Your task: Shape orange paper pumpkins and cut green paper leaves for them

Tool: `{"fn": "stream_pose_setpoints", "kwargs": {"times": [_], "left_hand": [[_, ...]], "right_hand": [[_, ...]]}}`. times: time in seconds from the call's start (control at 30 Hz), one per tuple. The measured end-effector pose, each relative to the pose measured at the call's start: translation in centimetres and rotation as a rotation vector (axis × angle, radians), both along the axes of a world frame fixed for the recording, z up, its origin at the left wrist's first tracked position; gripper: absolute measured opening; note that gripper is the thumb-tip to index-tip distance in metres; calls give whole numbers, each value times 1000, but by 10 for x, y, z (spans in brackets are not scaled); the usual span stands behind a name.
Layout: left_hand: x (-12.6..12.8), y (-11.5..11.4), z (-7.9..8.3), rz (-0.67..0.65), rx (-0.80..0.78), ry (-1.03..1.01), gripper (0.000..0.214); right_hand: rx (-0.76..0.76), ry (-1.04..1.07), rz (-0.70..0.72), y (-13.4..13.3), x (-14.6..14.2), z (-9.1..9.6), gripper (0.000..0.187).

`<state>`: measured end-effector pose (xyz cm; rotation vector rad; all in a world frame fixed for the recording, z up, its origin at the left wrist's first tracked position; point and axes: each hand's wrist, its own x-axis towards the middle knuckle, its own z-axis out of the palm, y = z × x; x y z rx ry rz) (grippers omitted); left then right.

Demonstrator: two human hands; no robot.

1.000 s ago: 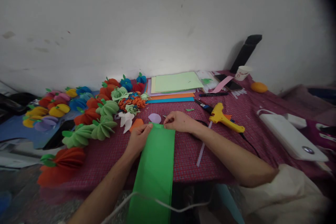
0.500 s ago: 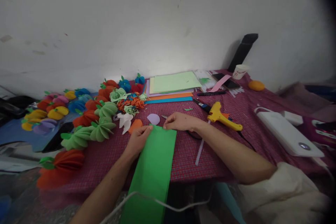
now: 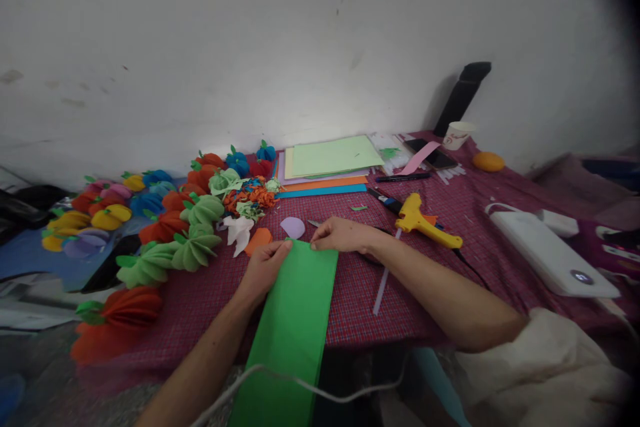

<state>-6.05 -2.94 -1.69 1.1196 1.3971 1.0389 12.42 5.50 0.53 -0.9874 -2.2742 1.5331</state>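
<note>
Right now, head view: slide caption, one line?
Left hand and right hand pinch the far edge of a green sheet; yellow glue gun rests on the checked tablecloth.

Both hands met at the upper edge of a long green sheet (image 3: 295, 320) – the left hand (image 3: 264, 265) pinched its left corner, the right hand (image 3: 343, 235) gripped the edge further right. Just beyond lay a lilac disc (image 3: 293, 227), with an orange piece (image 3: 259, 240) near the left hand. Pumpkin-like ornaments (image 3: 200, 210) crowded the left side; a yellow glue gun (image 3: 425, 223) lay to the right – beyond the right forearm.
</note>
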Motion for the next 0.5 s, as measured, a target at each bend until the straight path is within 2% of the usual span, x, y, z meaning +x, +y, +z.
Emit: {"fn": "stream_pose_setpoints", "kwargs": {"times": [0.5], "left_hand": [[-1,-1,2,22,-48,-56,35]], "right_hand": [[21,-71,-11,3,5,2,23]]}}
